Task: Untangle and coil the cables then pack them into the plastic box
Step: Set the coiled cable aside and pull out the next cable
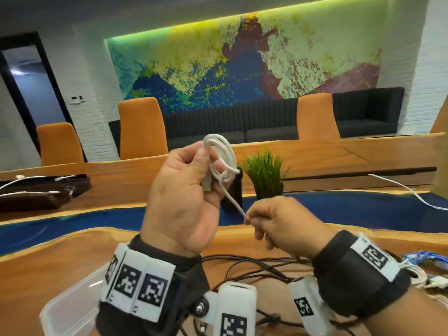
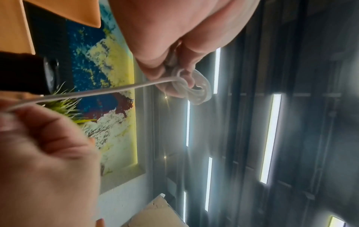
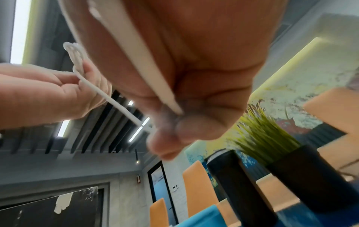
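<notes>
My left hand (image 1: 194,180) is raised above the table and grips a coiled white cable (image 1: 223,158), its USB plug (image 1: 207,184) lying against the palm. A free tail of that cable runs down and right to my right hand (image 1: 252,220), which pinches its end between thumb and forefinger. The tail wraps once around the coil. In the left wrist view the coil (image 2: 196,87) sits at the fingertips with the taut tail (image 2: 97,92) leading away. The right wrist view shows the tail (image 3: 116,102) stretching to the coil. A clear plastic box (image 1: 70,309) lies at the lower left.
Tangled black cables (image 1: 257,267) lie on the wooden table (image 1: 60,258) beneath my wrists. More cables, blue and white (image 1: 426,265), sit at the right edge. A potted grass plant (image 1: 265,173) and a black cylinder (image 1: 234,190) stand behind my hands. Orange chairs line the far side.
</notes>
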Demonstrator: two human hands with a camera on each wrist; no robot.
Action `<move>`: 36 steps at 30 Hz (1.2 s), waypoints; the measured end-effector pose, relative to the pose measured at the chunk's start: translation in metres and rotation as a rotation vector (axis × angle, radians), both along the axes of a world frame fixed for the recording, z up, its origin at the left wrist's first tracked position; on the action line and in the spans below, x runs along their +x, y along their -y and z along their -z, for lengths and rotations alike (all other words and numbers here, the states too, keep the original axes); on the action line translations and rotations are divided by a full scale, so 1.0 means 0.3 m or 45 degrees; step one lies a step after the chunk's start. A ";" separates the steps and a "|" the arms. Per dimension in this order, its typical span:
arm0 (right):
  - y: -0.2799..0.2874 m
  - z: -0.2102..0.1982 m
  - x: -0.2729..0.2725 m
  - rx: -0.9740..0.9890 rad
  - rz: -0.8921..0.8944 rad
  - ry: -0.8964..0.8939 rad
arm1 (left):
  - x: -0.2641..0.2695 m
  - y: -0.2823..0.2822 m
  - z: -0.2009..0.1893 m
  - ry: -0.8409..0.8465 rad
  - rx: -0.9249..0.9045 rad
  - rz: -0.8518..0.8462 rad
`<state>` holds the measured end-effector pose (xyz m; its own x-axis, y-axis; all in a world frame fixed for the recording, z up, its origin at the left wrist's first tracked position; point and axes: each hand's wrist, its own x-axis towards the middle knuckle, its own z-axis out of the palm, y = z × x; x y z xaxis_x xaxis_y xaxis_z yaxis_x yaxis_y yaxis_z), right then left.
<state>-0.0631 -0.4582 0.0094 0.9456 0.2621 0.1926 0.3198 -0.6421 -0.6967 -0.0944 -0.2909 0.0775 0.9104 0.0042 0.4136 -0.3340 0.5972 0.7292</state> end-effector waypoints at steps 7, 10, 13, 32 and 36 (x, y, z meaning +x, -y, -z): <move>0.122 -0.125 -0.002 0.658 0.339 0.153 | -0.020 0.049 0.039 0.207 0.678 -0.012; 0.141 -0.190 -0.059 0.960 0.209 0.081 | -0.011 0.054 0.068 0.292 1.015 -0.187; 0.127 -0.217 -0.097 1.038 0.127 0.084 | -0.006 0.071 0.093 0.384 1.217 -0.326; 0.051 -0.205 -0.135 0.003 0.132 0.768 | 0.085 0.037 0.140 0.346 1.100 -0.476; -0.001 -0.147 -0.120 -0.159 0.092 0.837 | 0.070 0.063 0.142 0.310 0.993 -0.315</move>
